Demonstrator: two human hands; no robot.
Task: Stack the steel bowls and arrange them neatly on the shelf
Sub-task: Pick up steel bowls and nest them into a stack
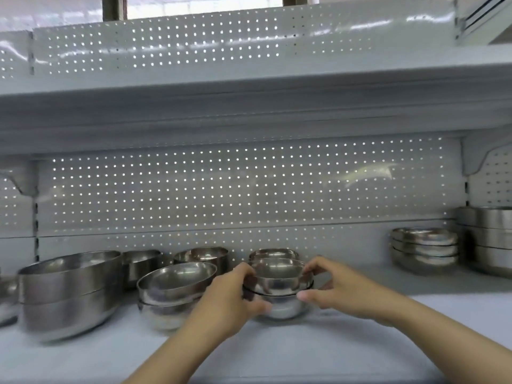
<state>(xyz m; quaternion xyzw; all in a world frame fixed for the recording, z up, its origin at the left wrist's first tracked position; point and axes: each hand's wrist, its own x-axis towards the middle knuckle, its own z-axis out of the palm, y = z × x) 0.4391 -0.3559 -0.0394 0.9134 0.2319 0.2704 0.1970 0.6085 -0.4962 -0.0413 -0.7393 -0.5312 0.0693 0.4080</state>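
Two hands hold two nested bowls

On the shelf, a two-bowl stack sits at centre front, left hand on its left side, right hand on its right. Behind it stands another bowl. Left of it lies a tilted pair, further left a large stack. Far right, near the back panel, a three-bowl stack
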